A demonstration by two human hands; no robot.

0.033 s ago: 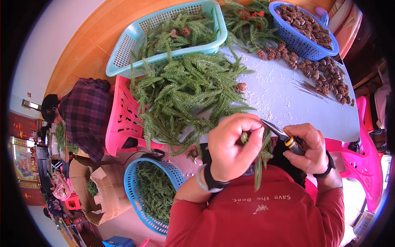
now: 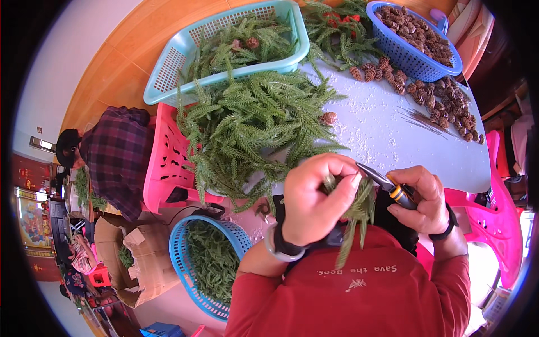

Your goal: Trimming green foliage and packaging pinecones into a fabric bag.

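While the left hand pinches a light, floppy green sprig by its stiffer stem above the desk edge, the right hand stays clenched on seemingly small pliers.

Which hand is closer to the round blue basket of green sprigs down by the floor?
Left. The left hand, holding a green sprig, is above and just right of the round blue basket; the right hand, gripping pliers, is farther right.

I wear a red long-sleeved top with small pale print on the chest, and one black band on each wrist.
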